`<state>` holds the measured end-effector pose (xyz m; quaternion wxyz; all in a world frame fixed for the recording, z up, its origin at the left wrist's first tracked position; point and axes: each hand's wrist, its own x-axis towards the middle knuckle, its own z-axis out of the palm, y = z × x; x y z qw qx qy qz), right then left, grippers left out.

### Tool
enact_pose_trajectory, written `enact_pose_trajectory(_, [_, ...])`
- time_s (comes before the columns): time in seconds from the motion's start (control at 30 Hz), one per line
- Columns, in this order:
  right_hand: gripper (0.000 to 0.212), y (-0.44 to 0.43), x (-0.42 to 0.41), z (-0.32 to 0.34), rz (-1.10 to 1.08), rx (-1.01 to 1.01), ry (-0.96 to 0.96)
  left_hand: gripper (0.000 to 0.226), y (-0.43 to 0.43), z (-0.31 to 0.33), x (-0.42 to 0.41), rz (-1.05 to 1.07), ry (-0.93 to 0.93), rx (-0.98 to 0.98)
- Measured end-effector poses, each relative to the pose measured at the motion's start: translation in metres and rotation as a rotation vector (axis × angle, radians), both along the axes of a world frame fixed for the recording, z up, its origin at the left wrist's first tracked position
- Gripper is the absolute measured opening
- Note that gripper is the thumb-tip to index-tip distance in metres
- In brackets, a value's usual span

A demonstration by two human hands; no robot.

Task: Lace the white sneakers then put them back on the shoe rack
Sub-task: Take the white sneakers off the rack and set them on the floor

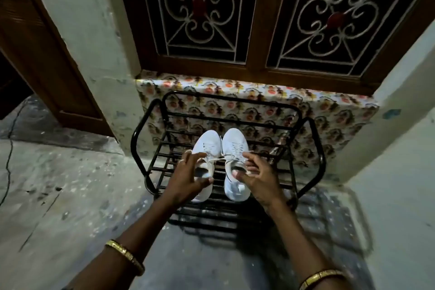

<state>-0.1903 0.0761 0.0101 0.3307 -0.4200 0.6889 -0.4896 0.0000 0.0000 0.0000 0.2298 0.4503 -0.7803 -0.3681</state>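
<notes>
Two white sneakers stand side by side, toes pointing away from me, on the top shelf of a black metal shoe rack [231, 101]. My left hand [188, 174] wraps the collar of the left sneaker [208, 142], fingers over the tongue and thumb at the heel side. On the right sneaker [235, 143], my right hand [256, 176] has its thumb at the opening and its fingers over the laces. Both shoes show laces through the eyelets. A loose lace strand [220, 160] runs between the two shoes. My hands hide both heels.
The rack stands against a low ledge covered in patterned paper [329, 110], below a wooden window with scrolled iron grilles [200, 7]. A wooden door frame [47, 54] is at the left, white walls on both sides, and a worn concrete floor [70, 195] in front.
</notes>
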Motion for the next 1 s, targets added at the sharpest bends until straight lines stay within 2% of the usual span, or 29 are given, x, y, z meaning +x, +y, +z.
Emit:
enact_pose_trajectory(0.13, [0.048, -0.010, 0.003, -0.052, -0.098, 0.095, 0.193, 0.083, -0.004, -0.040, -0.006, 0.029, -0.200, 0.050])
enact_pose_trajectory(0.2, [0.041, -0.012, 0.003, -0.076, -0.118, 0.099, 0.297, 0.076, -0.003, -0.057, -0.011, 0.052, -0.265, 0.031])
enact_pose_trajectory(0.37, [0.038, -0.015, 0.000, -0.102, -0.169, 0.063, 0.414, 0.063, -0.004, -0.075, -0.021, 0.173, -0.205, -0.033])
enact_pose_trajectory(0.53, [0.043, -0.025, 0.000, -0.110, -0.178, 0.095, 0.484, 0.055, -0.012, -0.076, -0.023, 0.241, -0.279, -0.055])
enact_pose_trajectory(0.7, [0.032, -0.033, 0.000, -0.109, -0.190, 0.064, 0.615, 0.051, -0.015, -0.075, -0.022, 0.254, -0.286, -0.107])
enact_pose_trajectory(0.87, [0.034, -0.020, 0.006, -0.100, -0.219, 0.012, 0.609, 0.042, -0.004, -0.069, -0.020, 0.288, -0.272, -0.172])
enact_pose_trajectory(1.0, [0.042, 0.009, 0.019, -0.088, -0.231, -0.017, 0.627, 0.043, 0.025, -0.062, -0.008, 0.274, -0.198, -0.196])
